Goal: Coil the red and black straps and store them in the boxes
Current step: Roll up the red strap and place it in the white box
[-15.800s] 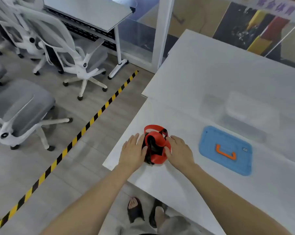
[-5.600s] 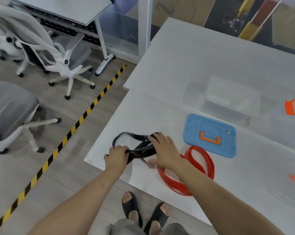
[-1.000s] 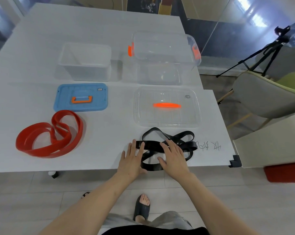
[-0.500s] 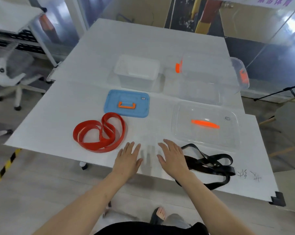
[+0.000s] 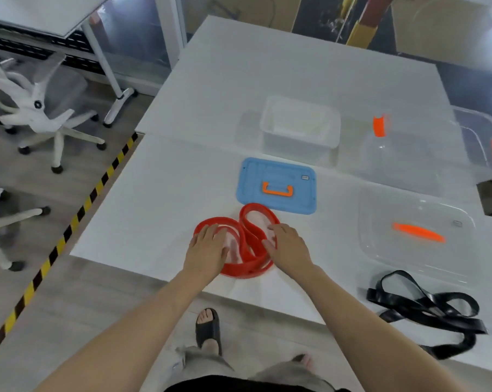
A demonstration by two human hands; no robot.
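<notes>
Hands are lying flat: left hand [image 5: 208, 247] and right hand [image 5: 288, 247] pressing the red strap [image 5: 246, 244], grips open. I'm seeing the black strap [image 5: 425, 306] lying apart on the desk [image 5: 154, 193].

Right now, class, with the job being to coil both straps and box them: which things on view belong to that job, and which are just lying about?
Belongs to the job:
red strap, under both hands
black strap, loose on the table
white box
clear box
blue lid
clear lid
left hand
right hand

Just lying about:
office chair
striped floor tape
</notes>
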